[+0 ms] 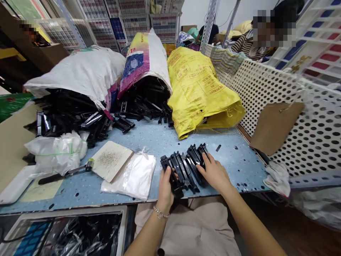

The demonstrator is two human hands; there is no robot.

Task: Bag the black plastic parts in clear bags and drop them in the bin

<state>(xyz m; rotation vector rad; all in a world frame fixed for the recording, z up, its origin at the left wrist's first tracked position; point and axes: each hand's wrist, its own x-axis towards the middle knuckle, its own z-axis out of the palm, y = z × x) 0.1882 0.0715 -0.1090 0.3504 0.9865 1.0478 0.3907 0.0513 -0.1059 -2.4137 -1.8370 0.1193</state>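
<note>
A short row of long black plastic parts lies side by side near the table's front edge. At the row's left end, my left hand is closed round one black part, its thumb on top and its other fingers partly hidden. My right hand grips the parts at the right end, thumb on the near side and fingertips over the far side. Many similar black parts spill from the woven sacks behind. A small black scrap lies right of the row.
White sacks and a yellow sack line the back. Left of my hands are a stack of clear bags, a board and a black-handled tool. A perforated white crate borders the right; a tray sits below.
</note>
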